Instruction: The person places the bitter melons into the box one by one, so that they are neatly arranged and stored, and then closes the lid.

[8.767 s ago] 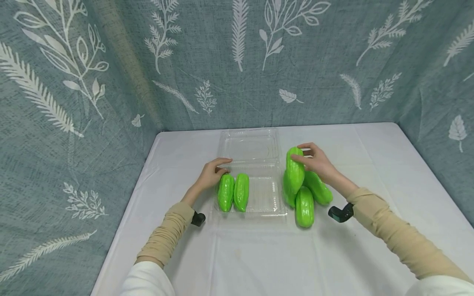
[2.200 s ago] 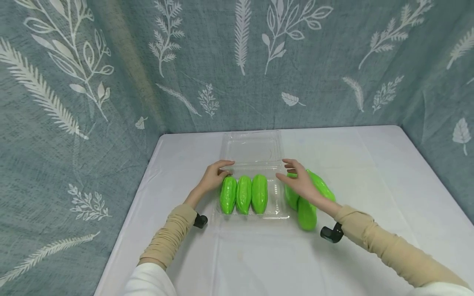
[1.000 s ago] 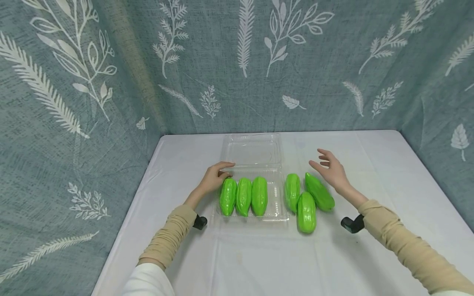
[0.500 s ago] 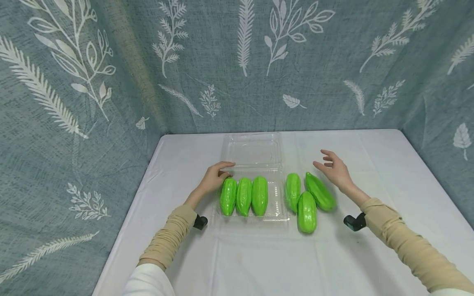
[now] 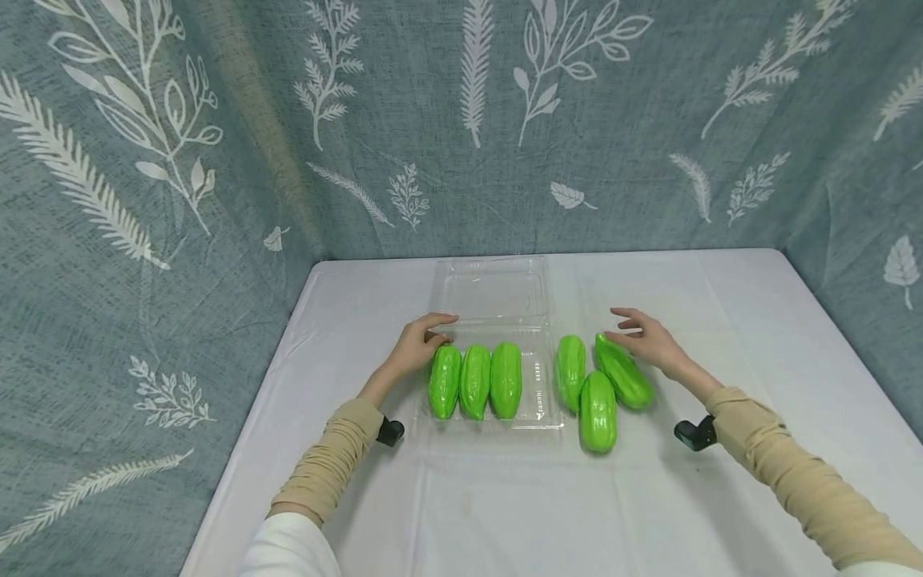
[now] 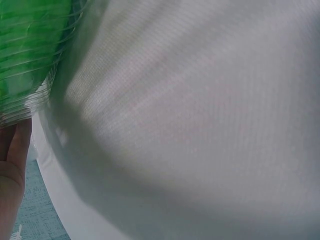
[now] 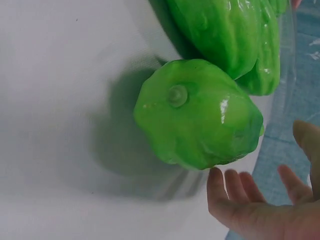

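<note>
Three green gourds (image 5: 475,383) in clear clamshell (image 5: 532,389) — left hand (image 5: 414,343) at corner, likely steadying it, grip hard to tell. Right hand (image 5: 649,342), fingers apart, by tip of slanted gourd (image 5: 624,377) on worktop (image 5: 505,505), beside two loose gourds (image 5: 598,413).

Closed in at far, left and right by blue-green curtains (image 5: 634,144), printed with white fern fronds, sprigs and single leaves, and folded into brownish shading at the far left corner. Below, at near, a table under white cloth (image 5: 735,320), rounded at both far corners, faintly creased. Lit softly, with blurred shadows.
</note>
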`<state>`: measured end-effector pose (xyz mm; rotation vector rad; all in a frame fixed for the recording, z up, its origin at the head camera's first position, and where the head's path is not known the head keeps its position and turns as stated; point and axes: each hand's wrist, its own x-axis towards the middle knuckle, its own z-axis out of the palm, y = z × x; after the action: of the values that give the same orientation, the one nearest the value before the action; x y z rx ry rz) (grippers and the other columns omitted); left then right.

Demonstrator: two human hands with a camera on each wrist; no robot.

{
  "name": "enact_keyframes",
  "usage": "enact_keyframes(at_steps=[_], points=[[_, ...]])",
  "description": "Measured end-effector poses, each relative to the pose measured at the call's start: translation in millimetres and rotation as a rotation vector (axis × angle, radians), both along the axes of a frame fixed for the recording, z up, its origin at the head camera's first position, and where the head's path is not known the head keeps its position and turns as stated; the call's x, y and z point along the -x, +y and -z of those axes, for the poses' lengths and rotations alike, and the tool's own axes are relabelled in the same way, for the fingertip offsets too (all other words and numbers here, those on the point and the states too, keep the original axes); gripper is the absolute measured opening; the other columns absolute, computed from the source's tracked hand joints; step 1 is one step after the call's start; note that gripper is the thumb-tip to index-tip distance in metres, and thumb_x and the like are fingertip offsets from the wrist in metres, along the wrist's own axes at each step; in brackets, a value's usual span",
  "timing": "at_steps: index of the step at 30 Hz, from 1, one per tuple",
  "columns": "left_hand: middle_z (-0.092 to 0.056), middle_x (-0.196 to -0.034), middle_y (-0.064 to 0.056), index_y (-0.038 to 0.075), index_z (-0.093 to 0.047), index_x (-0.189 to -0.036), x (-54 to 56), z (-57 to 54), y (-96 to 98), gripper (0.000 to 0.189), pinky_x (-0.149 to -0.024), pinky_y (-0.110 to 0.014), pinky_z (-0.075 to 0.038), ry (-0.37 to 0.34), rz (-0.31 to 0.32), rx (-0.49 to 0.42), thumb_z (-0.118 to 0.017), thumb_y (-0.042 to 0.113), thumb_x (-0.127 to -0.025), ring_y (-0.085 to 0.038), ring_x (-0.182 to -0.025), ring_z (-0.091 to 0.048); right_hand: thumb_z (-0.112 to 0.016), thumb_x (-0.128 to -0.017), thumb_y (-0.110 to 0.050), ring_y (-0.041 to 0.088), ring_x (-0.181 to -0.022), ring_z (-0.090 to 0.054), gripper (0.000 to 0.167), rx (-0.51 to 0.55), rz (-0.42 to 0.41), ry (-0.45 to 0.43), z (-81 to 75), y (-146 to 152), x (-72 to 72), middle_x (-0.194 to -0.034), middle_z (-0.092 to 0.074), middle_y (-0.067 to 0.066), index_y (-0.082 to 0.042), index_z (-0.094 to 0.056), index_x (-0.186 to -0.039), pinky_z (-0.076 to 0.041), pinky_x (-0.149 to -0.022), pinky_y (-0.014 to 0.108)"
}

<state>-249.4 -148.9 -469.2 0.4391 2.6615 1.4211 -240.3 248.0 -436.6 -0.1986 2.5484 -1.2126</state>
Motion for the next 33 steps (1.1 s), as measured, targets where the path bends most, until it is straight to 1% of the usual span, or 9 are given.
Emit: enact_keyframes(at_steps=[4,8,13,25,33], points=[[-0.052,-0.135,-0.019,-0.001,-0.055,-0.129,-0.5,-1.0,0.6,0.037,-0.087,-0.035,-0.059,-0.002,-0.003,0.005,-0.049,-0.007,-0.093,-0.034,-0.102,-0.066,-0.054,-0.096,-0.031,0.051,-0.125,-0.043,0.063,-0.009,-0.064,-0.014,3.2,2,-0.1,-0.14,-0.038,0.035,0.0,-0.03,-0.146,-0.048,-0.099,0.055],[-0.052,-0.136,-0.019,0.0,-0.055,-0.129,-1.1,-1.6,1.1,0.037,-0.086,-0.034,-0.059,-0.002,-0.008,0.012,-0.049,-0.006,-0.093,-0.033,-0.102,-0.066,-0.055,-0.096,-0.029,0.051,-0.122,-0.046,0.059,-0.032,-0.123,0.004,7.5,4,-1.2,-0.137,-0.042,0.035,0.001,-0.035,-0.144,-0.048,-0.098,0.056],[-0.051,-0.136,-0.019,0.0,-0.055,-0.129,-0.8,-1.5,1.6,0.037,-0.085,-0.033,-0.059,-0.007,-0.009,0.01,-0.049,-0.006,-0.093,-0.034,-0.102,-0.066,-0.058,-0.094,-0.026,0.051,-0.119,-0.049,0.057,-0.047,-0.161,0.03,11.4,3,-3.3,-0.134,-0.045,0.035,0.001,-0.04,-0.141,-0.049,-0.096,0.057],[-0.052,-0.135,-0.02,-0.001,-0.056,-0.129,0.1,-0.1,1.7,0.037,-0.087,-0.036,-0.059,0.006,-0.005,-0.013,-0.05,-0.007,-0.093,-0.035,-0.102,-0.065,-0.061,-0.093,-0.027,0.047,-0.117,-0.052,0.056,-0.087,-0.154,0.036,13.8,3,-3.6,-0.132,-0.048,0.034,0.0,-0.043,-0.139,-0.052,-0.091,0.053],[-0.051,-0.136,-0.019,-0.001,-0.055,-0.129,0.3,0.8,1.0,0.037,-0.084,-0.031,-0.059,0.003,-0.003,-0.009,-0.05,-0.006,-0.093,-0.033,-0.102,-0.066,-0.06,-0.093,-0.028,0.047,-0.118,-0.05,0.056,-0.081,-0.141,0.029,14.5,2,-4.3,-0.133,-0.047,0.033,0.0,-0.043,-0.139,-0.051,-0.092,0.055]])
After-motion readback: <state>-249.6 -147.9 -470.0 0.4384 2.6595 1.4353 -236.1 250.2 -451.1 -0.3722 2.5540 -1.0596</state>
